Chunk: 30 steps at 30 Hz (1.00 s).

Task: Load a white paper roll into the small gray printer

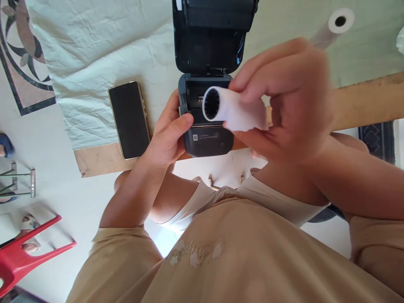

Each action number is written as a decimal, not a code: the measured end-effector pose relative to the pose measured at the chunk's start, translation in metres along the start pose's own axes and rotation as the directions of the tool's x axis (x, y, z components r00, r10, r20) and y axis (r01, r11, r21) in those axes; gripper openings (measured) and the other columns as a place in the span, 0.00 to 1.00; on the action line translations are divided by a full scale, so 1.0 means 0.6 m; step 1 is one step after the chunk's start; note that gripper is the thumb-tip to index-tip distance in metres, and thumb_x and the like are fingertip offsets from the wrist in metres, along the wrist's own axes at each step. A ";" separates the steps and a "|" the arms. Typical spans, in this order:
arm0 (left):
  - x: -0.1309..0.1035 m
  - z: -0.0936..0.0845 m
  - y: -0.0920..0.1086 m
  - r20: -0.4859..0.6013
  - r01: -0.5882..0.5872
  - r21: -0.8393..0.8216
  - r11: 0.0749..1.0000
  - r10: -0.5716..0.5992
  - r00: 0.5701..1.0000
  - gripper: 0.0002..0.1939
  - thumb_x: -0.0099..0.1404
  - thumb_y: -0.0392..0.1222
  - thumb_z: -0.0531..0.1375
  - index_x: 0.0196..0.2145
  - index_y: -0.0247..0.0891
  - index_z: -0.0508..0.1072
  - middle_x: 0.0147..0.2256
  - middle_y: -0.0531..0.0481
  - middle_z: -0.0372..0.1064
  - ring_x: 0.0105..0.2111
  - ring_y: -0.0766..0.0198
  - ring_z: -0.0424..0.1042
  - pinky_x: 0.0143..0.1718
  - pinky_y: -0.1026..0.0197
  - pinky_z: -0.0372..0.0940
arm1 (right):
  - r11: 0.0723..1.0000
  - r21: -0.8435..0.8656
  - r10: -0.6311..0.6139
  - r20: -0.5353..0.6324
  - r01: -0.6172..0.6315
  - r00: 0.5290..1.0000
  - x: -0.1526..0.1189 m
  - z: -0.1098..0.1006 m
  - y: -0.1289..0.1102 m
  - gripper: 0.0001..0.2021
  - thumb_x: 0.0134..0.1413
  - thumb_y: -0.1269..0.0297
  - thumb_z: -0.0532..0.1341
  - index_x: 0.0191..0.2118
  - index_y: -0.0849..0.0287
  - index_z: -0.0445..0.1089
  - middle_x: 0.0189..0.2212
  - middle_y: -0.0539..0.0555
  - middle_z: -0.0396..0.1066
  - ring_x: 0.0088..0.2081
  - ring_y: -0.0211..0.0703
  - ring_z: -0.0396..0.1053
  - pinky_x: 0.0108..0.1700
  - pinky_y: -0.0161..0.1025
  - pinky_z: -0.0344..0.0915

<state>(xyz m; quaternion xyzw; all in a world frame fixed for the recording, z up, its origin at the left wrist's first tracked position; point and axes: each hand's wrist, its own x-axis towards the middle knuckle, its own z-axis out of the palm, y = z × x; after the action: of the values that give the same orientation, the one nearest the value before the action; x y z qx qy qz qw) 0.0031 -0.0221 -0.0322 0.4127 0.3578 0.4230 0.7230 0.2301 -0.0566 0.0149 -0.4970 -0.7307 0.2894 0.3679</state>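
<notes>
A small dark label printer (208, 141) is at the table's near edge, its black lid (210, 46) swung up and away from me. My left hand (172, 130) grips the printer's left side, the thumb on its top rim. Pinched between the fingers of my right hand (284, 92) is a white paper roll (235, 109), held over the printer's open compartment. The roll's dark hollow core faces left, and a loose paper end hangs on its right. The roll hides part of the compartment.
A phone (129, 120) with a dark screen lies left of the printer. Another white paper roll (341, 21) stands at the far right on the pale tablecloth (110, 38). The wooden table edge (369, 101) shows. A red plastic chair (31, 252) is on the floor at left.
</notes>
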 end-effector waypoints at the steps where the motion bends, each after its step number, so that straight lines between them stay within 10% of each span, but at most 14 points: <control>1: -0.002 0.001 0.001 -0.009 0.000 0.007 1.000 0.000 1.000 0.19 0.67 0.52 0.70 0.52 0.46 0.75 0.51 0.48 0.80 0.71 0.45 0.70 0.61 0.49 0.77 | 0.994 -0.063 -0.089 -0.064 0.085 0.994 0.008 0.011 -0.006 0.03 0.61 0.64 0.62 0.39 0.50 0.67 0.46 0.53 0.77 0.52 0.52 0.75 0.54 0.49 0.76; 7: -0.005 0.003 -0.001 -0.018 0.035 0.039 0.999 -0.034 0.999 0.29 0.64 0.58 0.72 0.57 0.46 0.72 0.57 0.45 0.79 0.72 0.42 0.69 0.64 0.46 0.76 | 0.943 -0.271 -0.237 -0.134 0.195 0.962 0.034 0.036 -0.010 0.11 0.62 0.79 0.54 0.35 0.52 0.62 0.48 0.48 0.78 0.47 0.42 0.76 0.52 0.42 0.71; 14: 0.000 -0.008 -0.012 0.050 -0.013 -0.034 0.999 0.015 0.999 0.22 0.66 0.52 0.69 0.55 0.45 0.73 0.51 0.47 0.80 0.71 0.45 0.70 0.62 0.49 0.76 | 0.945 -0.300 -0.133 0.006 0.129 0.991 0.052 0.039 -0.010 0.06 0.61 0.70 0.60 0.33 0.52 0.66 0.52 0.51 0.80 0.47 0.50 0.78 0.46 0.48 0.71; 24: 0.001 -0.017 -0.029 0.123 -0.081 -0.091 0.993 0.092 0.988 0.21 0.71 0.56 0.64 0.57 0.47 0.75 0.50 0.49 0.79 0.55 0.48 0.80 0.46 0.53 0.78 | 0.769 -0.441 -0.549 -0.087 0.462 0.831 0.014 0.061 0.000 0.11 0.65 0.66 0.59 0.30 0.49 0.71 0.31 0.47 0.76 0.36 0.45 0.72 0.38 0.47 0.59; 30: 0.000 -0.017 -0.019 0.052 -0.024 0.069 0.997 0.020 0.998 0.29 0.60 0.50 0.73 0.56 0.46 0.71 0.49 0.47 0.78 0.50 0.49 0.81 0.46 0.52 0.78 | 0.843 -0.236 -0.501 -0.017 0.484 0.865 0.010 0.037 0.016 0.08 0.67 0.55 0.64 0.36 0.49 0.70 0.39 0.48 0.78 0.44 0.48 0.77 0.46 0.51 0.64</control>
<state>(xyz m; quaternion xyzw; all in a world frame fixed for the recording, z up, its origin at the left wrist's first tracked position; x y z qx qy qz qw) -0.0020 -0.0228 -0.0467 0.4524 0.3489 0.4075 0.7124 0.2156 -0.0491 -0.0038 -0.3419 -0.8466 0.0813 0.3997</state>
